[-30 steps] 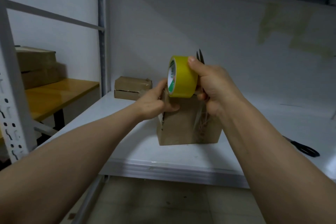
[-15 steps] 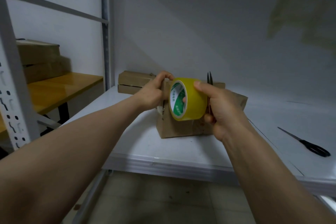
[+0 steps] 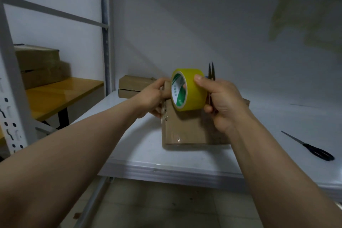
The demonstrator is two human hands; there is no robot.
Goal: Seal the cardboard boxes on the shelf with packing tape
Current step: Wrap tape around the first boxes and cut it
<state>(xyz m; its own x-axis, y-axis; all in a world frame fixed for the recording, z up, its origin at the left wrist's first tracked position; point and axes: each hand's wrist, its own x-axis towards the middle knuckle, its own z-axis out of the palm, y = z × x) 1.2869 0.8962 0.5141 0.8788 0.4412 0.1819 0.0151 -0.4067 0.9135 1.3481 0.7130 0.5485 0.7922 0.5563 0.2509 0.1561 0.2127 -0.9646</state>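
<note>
The yellow tape roll (image 3: 192, 90) is gripped by the right hand (image 3: 225, 105), thumb laid on its outer band, and a pair of scissors (image 3: 211, 72) is held upright in the same hand. The cardboard box (image 3: 187, 129) stands on the shelf (image 3: 148, 153) directly below that hand. Its upper left edge is clasped by the curled fingers of the left hand (image 3: 153, 98), just left of the roll.

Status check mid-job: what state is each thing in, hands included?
tape roll: gripped by right hand, on edge above near box
held scissors: closed, tips up, in same hand
left hand: grips near box's top left corner
near box: standing on shelf
spare scissors: closed, lying on shelf
rear boxes: stacked
</note>
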